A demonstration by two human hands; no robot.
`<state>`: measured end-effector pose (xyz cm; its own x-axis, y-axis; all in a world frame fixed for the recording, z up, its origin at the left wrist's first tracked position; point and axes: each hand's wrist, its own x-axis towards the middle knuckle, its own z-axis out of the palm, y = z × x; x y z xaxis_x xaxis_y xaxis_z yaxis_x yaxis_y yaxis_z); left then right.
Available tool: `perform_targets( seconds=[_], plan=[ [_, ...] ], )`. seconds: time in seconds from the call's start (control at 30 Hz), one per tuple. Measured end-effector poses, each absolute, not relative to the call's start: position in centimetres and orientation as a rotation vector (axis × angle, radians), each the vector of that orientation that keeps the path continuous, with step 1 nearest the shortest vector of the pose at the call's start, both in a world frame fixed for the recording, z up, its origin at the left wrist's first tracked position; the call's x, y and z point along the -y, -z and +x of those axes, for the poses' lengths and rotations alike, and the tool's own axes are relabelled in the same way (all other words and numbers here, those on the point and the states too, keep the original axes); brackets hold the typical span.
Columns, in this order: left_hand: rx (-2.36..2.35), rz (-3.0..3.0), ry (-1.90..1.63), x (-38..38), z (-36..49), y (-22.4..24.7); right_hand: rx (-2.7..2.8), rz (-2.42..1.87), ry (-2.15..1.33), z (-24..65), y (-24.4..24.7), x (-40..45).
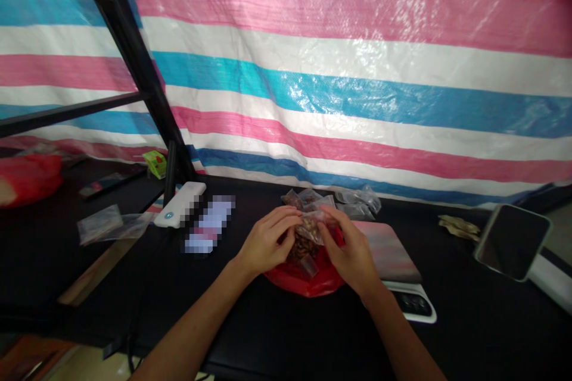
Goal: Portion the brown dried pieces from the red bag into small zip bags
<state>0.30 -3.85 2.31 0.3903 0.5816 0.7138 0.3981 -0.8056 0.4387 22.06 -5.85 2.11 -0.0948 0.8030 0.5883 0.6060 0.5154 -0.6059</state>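
My left hand (268,241) and my right hand (346,250) meet above the black table top (250,321), their fingers pinching the upper edge of a small clear plastic bag (313,229). Brown nut-like pieces (301,252) fill its lower part, partly hidden by my fingers. Beneath my hands lies a crumpled red plastic bag (304,283). A few more small clear bags (357,200) lie just behind my right hand, and others (297,197) sit behind the held bag.
A white power bank (181,203) and a pixelated item (209,223) lie to the left. A pink-toned tablet case (388,250) rests on a phone (413,303) at right. A dark screen on a stand (512,241) stands farther right. A striped tarp (357,71) hangs behind.
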Motion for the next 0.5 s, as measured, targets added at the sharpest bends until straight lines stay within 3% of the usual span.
perform_targets(
  seconds=[0.13, 0.33, 0.5],
  plan=[
    [-1.041, 2.525, -1.433, 4.1, -0.1, -2.7, 1.673, -1.158, -0.305, 21.5, -1.6, 5.8],
    [-0.984, 2.486, -0.955, 5.0, 0.7, -3.2, 1.774, -1.129, -0.420, 20.9, -1.5, 6.2],
    [-1.097, 2.201, -0.890, 4.9, 1.2, -2.9, 1.880, -1.106, -0.446, 20.6, -1.4, 6.3]
  ],
)
